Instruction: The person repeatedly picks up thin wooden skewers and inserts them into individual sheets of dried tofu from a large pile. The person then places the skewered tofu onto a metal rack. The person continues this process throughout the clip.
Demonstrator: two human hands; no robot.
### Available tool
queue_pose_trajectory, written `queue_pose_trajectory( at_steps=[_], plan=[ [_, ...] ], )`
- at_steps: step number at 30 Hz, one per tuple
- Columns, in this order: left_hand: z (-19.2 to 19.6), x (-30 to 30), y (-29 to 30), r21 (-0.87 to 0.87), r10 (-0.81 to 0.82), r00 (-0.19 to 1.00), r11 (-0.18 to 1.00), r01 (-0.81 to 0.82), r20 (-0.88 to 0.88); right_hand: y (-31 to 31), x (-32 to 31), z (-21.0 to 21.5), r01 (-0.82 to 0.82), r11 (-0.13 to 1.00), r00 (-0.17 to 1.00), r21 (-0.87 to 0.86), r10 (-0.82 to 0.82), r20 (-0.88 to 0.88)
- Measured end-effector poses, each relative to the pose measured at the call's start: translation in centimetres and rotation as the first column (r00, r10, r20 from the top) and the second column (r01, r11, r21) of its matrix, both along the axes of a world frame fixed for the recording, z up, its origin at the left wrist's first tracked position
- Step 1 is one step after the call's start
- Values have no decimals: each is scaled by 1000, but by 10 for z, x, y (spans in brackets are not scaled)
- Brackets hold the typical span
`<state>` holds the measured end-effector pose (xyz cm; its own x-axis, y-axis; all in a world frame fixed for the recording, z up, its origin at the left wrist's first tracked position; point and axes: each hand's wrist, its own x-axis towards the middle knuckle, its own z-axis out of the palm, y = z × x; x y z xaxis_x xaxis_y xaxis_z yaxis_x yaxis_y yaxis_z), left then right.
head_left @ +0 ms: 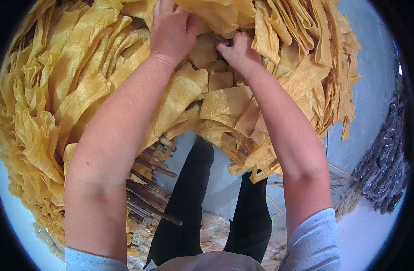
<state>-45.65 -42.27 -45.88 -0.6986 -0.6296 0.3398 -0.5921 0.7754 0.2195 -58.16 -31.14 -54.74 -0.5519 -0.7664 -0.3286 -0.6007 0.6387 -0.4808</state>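
My left hand (173,34) is at the upper middle of the view, its fingers closed at the edge of a raised yellow wrinkled sheet (220,16); the fingertips are partly cut off by the upper edge. To its right, my right hand (240,52) is closed just below the same sheet. Something small and dark shows at its thumb, too hidden to name. Between and below both hands lie flat, overlapping yellow strips (227,101), crinkled like crepe. Whether they are cloth, paper or something else, I cannot tell.
Large heaps of yellow sheets (80,86) rise on the left and right. Thin brown sticks (148,198) poke out beside my legs (184,203). A bundle of dark, glossy strands (383,158) lies at the right on the grey floor (371,81).
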Motion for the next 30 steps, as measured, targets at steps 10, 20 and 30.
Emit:
queue_pose_trajectory(
  at_steps=[10,20,30],
  plan=[
    [-21,6,20,82,32,997,996,-38,69,-31,5,5,-283,917,948,-280,311,61],
    [43,-4,33,-71,-242,967,966,248,76,84,-8,66,-134,991,818,29,94,568],
    [83,-16,111,34,-404,913,913,406,-55,361,-17,121,-14,961,635,275,-205,745]
  ],
)
